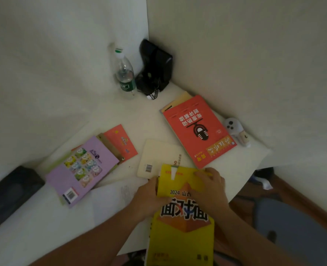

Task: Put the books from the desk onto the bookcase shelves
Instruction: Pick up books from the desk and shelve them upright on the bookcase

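Hands hold 1 yellow book (180,223) at the near edge of the white desk (149,116). Left hand (149,196) grips its left side, fingers curled round the edge. Right hand (209,187) lies over the top right corner, fingers bent on it. Cream book (158,156) lies just behind. Red book (197,129) sits to the right, purple book (82,169) w/ a pile to the left. Water bottle (125,73) stands at the back corner.

Yellow book (182,223): held at its far end, hanging over the near bench edge.
Cream book (158,157): flat, back cover up.
Red book (197,131): flat on a tan one.
Purple book (82,169): topping a left stack.
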